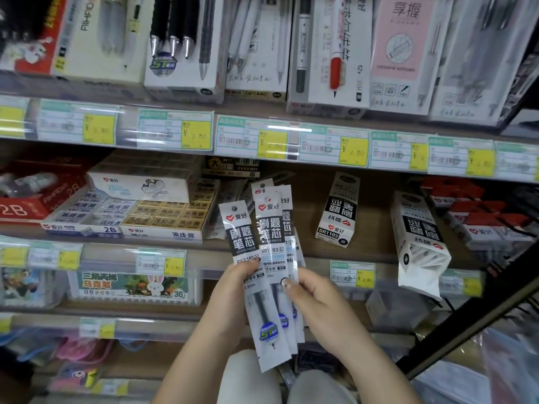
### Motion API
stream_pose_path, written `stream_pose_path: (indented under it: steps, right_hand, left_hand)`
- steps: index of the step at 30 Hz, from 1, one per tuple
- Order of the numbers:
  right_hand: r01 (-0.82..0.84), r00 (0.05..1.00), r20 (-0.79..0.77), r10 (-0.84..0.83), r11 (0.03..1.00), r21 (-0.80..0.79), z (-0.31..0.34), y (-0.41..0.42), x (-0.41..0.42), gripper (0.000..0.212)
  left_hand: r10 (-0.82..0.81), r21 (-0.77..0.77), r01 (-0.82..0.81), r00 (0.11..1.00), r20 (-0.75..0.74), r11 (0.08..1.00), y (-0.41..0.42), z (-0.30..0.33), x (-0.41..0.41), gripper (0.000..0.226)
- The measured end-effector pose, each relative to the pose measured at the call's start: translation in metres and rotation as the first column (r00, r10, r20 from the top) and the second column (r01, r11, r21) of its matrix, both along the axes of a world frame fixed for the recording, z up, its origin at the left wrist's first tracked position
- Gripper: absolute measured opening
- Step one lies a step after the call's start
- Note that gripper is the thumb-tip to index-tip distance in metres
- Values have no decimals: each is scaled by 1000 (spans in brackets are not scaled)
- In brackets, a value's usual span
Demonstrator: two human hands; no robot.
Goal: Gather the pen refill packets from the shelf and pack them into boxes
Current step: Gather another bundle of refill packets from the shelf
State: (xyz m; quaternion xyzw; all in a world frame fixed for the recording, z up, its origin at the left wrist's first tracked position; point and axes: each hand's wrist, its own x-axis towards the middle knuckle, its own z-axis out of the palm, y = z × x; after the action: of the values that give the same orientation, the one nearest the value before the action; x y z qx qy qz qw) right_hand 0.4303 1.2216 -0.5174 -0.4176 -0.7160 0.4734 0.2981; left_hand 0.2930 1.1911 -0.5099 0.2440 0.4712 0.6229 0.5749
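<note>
Pen refill packets (264, 258): fanned bunch, pinched by left hand (233, 290) and right hand (313, 301); two refill boxes (338, 211) on shelf (364, 246).

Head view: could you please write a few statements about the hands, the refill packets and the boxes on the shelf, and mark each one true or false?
1. Both hands hold a fan of long black-and-white pen refill packets. True.
2. The left hand is empty. False: it grips the packets, thumb on the front one.
3. The right hand pinches the packets from the right side. True.
4. The small white-and-black GR1103 box lies on the brown shelf board. True.
5. The taller white-and-black box at the right is sealed. False: its near end gapes open.
</note>
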Motion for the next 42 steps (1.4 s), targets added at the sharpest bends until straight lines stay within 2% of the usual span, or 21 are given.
stream_pose_path:
  steps: [3,8,11,13,16,24,29,34,36,39,42]
  right_hand:
    - [-29,999,43,27,998,52,3,-2,-3,25]
    - [-56,998,42,53,996,74,6,-5,-4,22]
    - [-60,998,29,58,996,69,9,-8,-3,32]
    - [-66,997,38,64,997,49,9,-8,-3,34]
    - [-78,996,52,75,996,45,8,-8,-2,25]
    - [-106,986,143,86,985,136,8,-7,0,25]
    - [-71,992,116,50,981,179,7,-8,-3,23]
    - [-1,1000,3,0,987,161,7,-10,-3,24]
    - [26,999,-28,-21,988,155,7,-10,-2,26]
    - [76,997,-27,-72,984,159,7,-10,0,18]
    - [137,991,-12,-137,980,145,7,-10,2,25]
  left_hand:
    - [-19,0,19,1000,-21,1000,-1,1,3,34]
    - [-44,33,46,997,-60,998,-3,2,4,23]
    - [-40,43,43,997,-66,998,-4,3,3,40]
    - [-37,43,42,993,-116,998,-5,4,4,34]
    - [-70,46,81,977,-199,996,-9,7,5,27]
    - [-96,112,143,931,-351,983,-11,10,3,22]
    - [-33,108,63,964,-263,992,-9,7,8,26]
    - [12,85,1,989,-150,996,-7,8,7,30]
    - [28,73,-22,996,-83,997,-6,8,6,24]
    - [15,61,-14,1000,-14,998,-4,6,2,21]
    - [-44,117,43,999,4,992,-2,4,-3,32]
